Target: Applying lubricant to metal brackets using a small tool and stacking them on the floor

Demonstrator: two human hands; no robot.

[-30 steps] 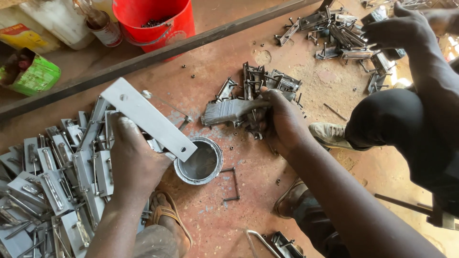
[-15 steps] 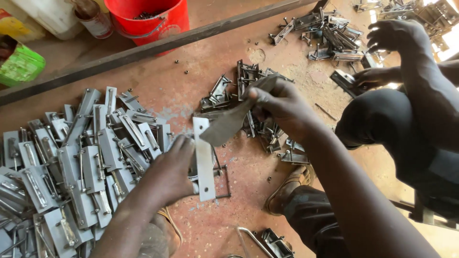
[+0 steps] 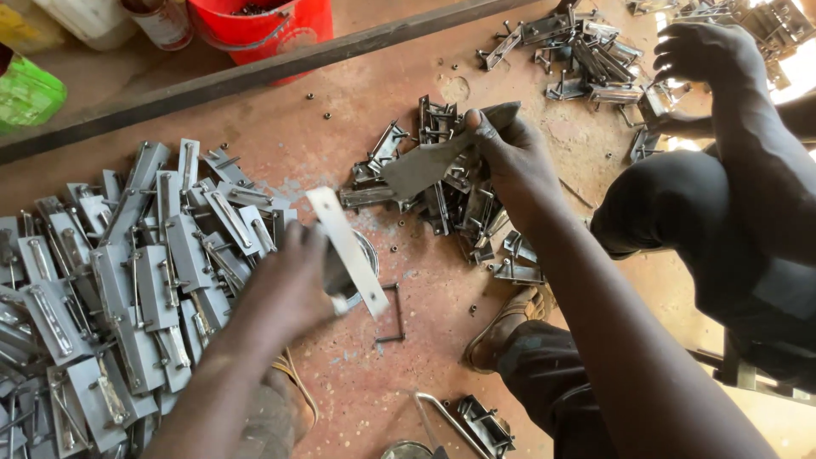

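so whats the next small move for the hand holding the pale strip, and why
Probably lowering the pale flat metal strip onto the heap of grey metal latch plates. The left hand grips the strip tilted above the reddish floor, right beside that heap, while the right hand is busy holding a dark grey metal plate over the smaller pile of dark metal parts.

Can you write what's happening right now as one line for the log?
left hand: holds flat metal strip | right hand: holds grey metal plate | beside: pile of metal latches | floor: reddish

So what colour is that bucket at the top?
Red. The bucket shows best in the head view, at the top edge.
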